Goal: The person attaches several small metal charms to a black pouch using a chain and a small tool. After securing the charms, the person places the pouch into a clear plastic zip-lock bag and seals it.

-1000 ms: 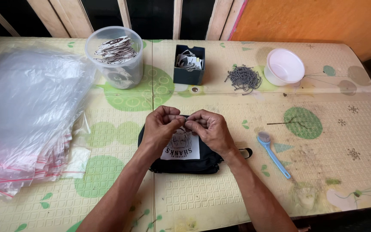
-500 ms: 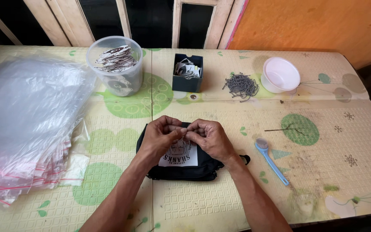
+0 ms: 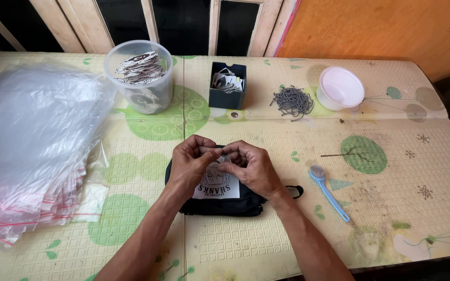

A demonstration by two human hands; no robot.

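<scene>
A small black pouch [image 3: 220, 200] with a white printed patch lies on the patterned table cover in front of me. My left hand [image 3: 191, 164] and my right hand [image 3: 251, 166] meet just above its top edge. The fingertips of both pinch a tiny metal piece between them, apparently at the pouch's zip or a bit of chain; it is too small to tell which.
A stack of clear zip bags [image 3: 27, 145] fills the left side. At the back stand a clear tub of printed round tags [image 3: 140, 75], a dark box of cards [image 3: 227, 86], a heap of ball chains [image 3: 292, 101] and a white bowl [image 3: 340, 88]. A blue brush [image 3: 329, 192] lies right.
The view has shifted slightly, so the table sits lower in frame. Both hands stay together over the pouch, fingers working the small piece with little movement.
</scene>
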